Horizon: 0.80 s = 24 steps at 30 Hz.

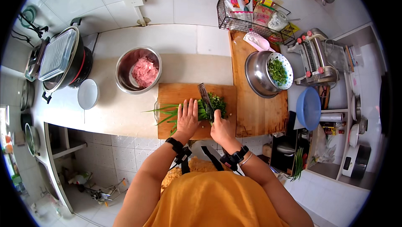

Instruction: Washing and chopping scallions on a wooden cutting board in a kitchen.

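Note:
On a wooden cutting board (168, 96) lies a bunch of scallion greens (168, 113), leaf ends trailing past its left edge. My left hand (187, 118) rests flat over the bunch, fingers extended, pressing it to the board. My right hand (222, 128) grips the handle of a kitchen knife (205, 99). Its dark, wet-looking blade stands across the greens, just right of my left fingertips. Chopped greens (219, 103) are heaped against the blade's right side. Part of the bunch is hidden under my left hand.
A steel bowl of ground meat (145, 72) stands behind the board's left side. A patterned bowl of chopped greens (278, 73) leans by a steel basin (256, 74) at right. Farther out are a white bowl (88, 94), a lidded pot (67, 60), a blue basin (308, 108) and a pasta machine (315, 59).

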Tool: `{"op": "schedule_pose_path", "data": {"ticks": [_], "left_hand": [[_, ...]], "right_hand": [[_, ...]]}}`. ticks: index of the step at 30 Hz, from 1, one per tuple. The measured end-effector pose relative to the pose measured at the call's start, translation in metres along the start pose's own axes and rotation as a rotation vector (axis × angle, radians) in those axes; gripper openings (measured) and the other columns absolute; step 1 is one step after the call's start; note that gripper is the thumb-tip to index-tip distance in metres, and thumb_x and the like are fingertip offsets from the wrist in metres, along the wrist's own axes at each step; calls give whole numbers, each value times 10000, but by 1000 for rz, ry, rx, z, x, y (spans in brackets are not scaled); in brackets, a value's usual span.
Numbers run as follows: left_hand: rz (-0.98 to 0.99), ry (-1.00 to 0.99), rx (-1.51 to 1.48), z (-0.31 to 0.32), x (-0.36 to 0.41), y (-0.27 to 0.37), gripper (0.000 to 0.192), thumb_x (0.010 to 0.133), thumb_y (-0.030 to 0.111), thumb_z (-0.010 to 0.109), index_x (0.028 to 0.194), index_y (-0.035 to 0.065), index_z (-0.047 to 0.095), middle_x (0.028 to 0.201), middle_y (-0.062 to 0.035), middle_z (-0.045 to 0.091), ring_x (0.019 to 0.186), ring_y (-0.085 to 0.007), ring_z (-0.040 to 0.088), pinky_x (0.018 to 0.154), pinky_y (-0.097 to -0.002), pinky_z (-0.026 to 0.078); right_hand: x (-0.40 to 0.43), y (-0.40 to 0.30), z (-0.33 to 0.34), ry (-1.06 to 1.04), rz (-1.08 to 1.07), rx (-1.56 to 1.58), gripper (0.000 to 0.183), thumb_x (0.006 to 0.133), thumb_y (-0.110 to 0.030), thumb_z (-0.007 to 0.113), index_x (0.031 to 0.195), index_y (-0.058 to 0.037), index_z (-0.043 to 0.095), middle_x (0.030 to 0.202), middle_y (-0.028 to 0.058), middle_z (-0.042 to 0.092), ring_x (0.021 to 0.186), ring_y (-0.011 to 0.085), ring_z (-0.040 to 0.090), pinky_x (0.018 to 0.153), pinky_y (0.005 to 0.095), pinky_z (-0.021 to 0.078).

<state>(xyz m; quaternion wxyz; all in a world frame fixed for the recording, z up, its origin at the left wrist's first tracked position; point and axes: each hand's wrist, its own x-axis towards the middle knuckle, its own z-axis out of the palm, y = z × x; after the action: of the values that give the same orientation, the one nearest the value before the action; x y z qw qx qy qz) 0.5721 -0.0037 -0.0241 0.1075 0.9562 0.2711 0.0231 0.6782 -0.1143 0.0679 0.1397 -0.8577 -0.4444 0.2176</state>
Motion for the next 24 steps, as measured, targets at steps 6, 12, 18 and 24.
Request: {"op": "schedule_pose_path", "data": {"ticks": [6,12,18,24], "left_hand": [[1,-34,29,5,1,1,903,731,360,689,1415,1,221,1458,-153,263,1343,-341,243,1103,-477,174],[-9,-122,20,4,1,4,830,787,367,613,1407,-27,227,1460,-168,251,1335,-355,248,1102,-480,160],[-30,-50,-55,17,-2,7,755,812,298,549,1404,-42,224,1470,-173,234,1346,-351,233,1107,-475,148],[-23,-3,152,16,1,3,695,838,298,529,1409,9,260,1479,-141,232,1359,-325,225,1117,-446,150]], "right_hand": [[1,-9,-9,-150,15,-7,497,781,-41,534,1207,55,297,689,248,596,647,420,598,548,494,475],[17,-7,9,-217,-45,29,568,726,11,568,1211,76,279,756,274,606,689,422,613,578,487,503],[36,3,44,-93,-60,38,545,724,26,551,1198,73,284,709,276,598,662,440,606,575,488,510],[19,19,45,-78,-69,63,538,760,3,524,1225,77,264,662,267,584,626,440,589,553,511,473]]}}
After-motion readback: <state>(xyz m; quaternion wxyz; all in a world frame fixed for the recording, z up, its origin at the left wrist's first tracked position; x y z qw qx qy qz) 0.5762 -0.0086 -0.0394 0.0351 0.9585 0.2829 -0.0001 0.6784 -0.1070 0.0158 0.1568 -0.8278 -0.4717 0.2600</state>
